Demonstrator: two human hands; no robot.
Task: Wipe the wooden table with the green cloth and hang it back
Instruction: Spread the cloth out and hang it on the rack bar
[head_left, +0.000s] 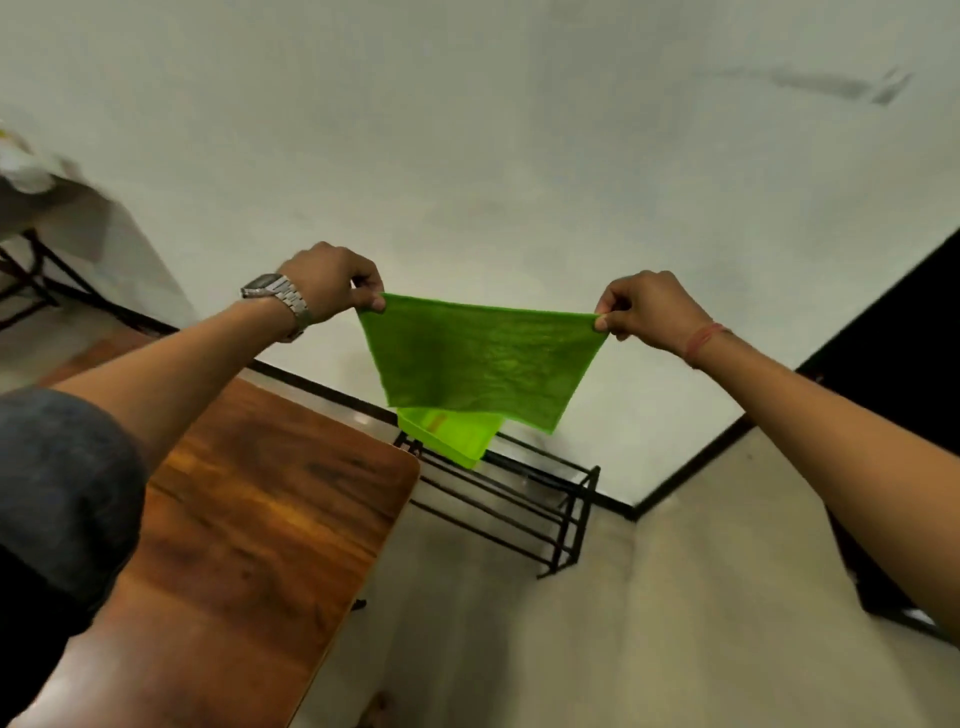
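The green cloth (480, 358) hangs spread flat in the air in front of the white wall, stretched between both hands. My left hand (332, 283), with a metal watch on the wrist, pinches its upper left corner. My right hand (644, 312) pinches the upper right corner. The cloth's lower edge hangs just above a black metal rack (524, 504) on the floor against the wall. The wooden table (249, 519) lies below my left arm, its rounded far corner close to the rack.
A bright green plastic piece (452, 434) sits on the rack's top, partly hidden behind the cloth. Another table with white stuff (31, 171) stands at far left. A dark doorway (893, 332) opens at right. The floor beside the rack is beige.
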